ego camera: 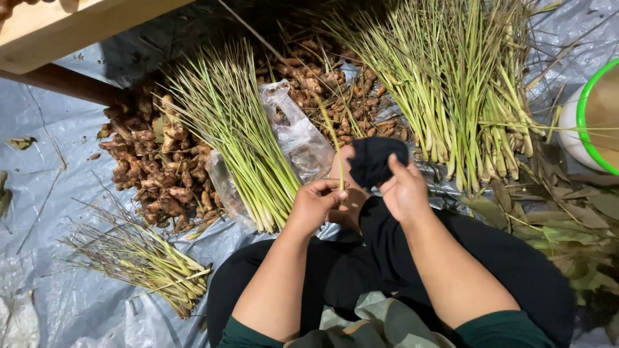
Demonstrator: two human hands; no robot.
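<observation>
The left hand (316, 203) pinched one lemongrass stalk (334, 151) between thumb and fingertips, the stalk rising upright over the knee. The right hand (403, 190) was closed loosely on a dark cloth (374, 158), fingers curled round its lower edge. A lemongrass bundle (235, 135) lay just left of the hands, beside a plastic bag (293, 135) and ginger roots (158, 171). A larger pile (451, 84) lay to the right on the tarp (51, 193).
</observation>
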